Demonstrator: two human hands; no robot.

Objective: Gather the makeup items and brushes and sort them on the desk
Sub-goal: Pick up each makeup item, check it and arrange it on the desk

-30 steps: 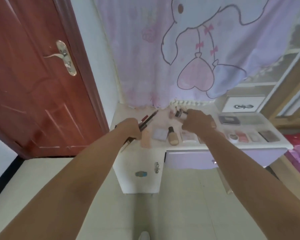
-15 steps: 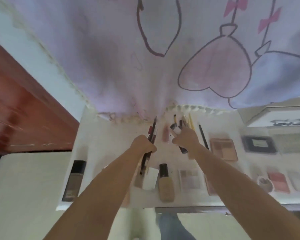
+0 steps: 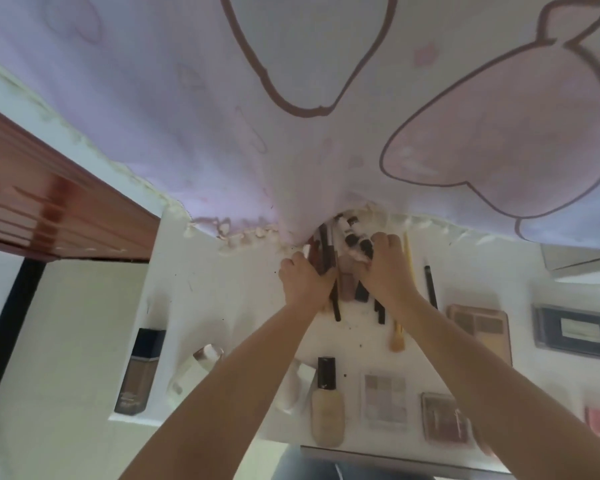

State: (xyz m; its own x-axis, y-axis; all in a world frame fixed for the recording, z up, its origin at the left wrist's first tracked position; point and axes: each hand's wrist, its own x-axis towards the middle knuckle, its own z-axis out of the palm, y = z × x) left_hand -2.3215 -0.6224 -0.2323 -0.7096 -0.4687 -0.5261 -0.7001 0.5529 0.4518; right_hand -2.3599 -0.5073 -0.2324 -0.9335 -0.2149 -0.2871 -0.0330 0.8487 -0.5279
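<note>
My left hand (image 3: 303,280) is closed around a bundle of dark pencils and lip sticks (image 3: 321,249) at the back of the white desk (image 3: 222,289), close under the curtain hem. My right hand (image 3: 385,268) grips several small dark-capped tubes (image 3: 352,237) right beside it. A black pencil (image 3: 431,287) and a yellow-handled brush (image 3: 396,337) lie to the right of my hands. Along the front edge lie a beige foundation bottle (image 3: 327,407), a dark foundation bottle (image 3: 140,370) and a white tube (image 3: 196,368).
Eyeshadow palettes (image 3: 385,400) (image 3: 445,420) lie at the front right, a tan palette (image 3: 482,327) and a dark blue box (image 3: 577,336) further right. A lilac cartoon curtain (image 3: 222,116) hangs over the desk's back edge. A brown door (image 3: 42,209) stands at the left.
The camera has moved closer to the desk. Both hands have pushed further back toward the curtain hem and come together, still holding their pencils and tubes.
</note>
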